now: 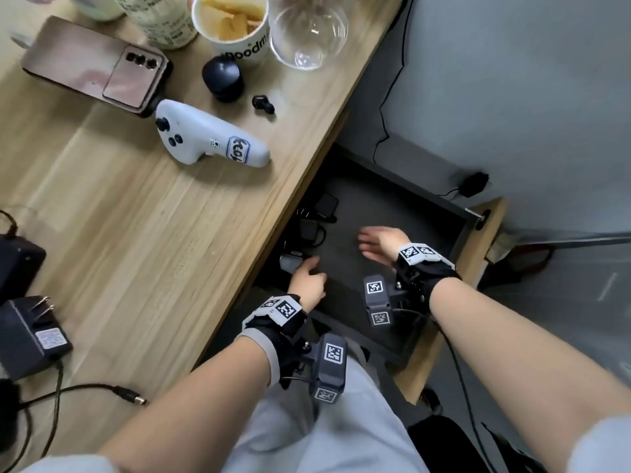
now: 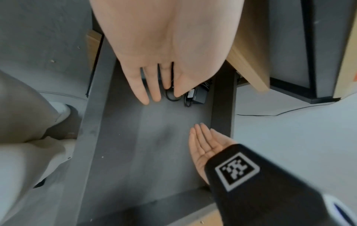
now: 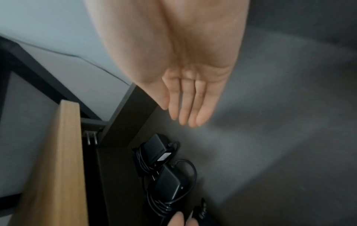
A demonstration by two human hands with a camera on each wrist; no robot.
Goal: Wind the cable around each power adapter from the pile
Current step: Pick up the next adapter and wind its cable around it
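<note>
An open dark drawer [image 1: 386, 199] below the desk edge holds several black power adapters [image 1: 326, 204] with wound cables along its left side. My left hand [image 1: 307, 279] reaches in with straight fingers [image 2: 154, 91]; its fingertips [image 3: 177, 220] touch the nearest adapter [image 1: 292, 261]. My right hand [image 1: 375, 245] hovers flat over the bare drawer floor with its fingers [image 3: 185, 110] straight and nothing in it. Two adapters [image 3: 170, 182] lie just beyond it. On the desk at the left lies another adapter [image 1: 30, 332] with its cable loose and its barrel plug [image 1: 133, 399] free.
The wooden desk [image 1: 170, 216] carries a phone [image 1: 95, 63], a white controller [image 1: 208, 138], an earbud case [image 1: 223, 76], an earbud [image 1: 263, 104], a snack cup [image 1: 232, 25] and a glass [image 1: 307, 32]. The drawer's wooden front [image 1: 478, 268] stands at the right.
</note>
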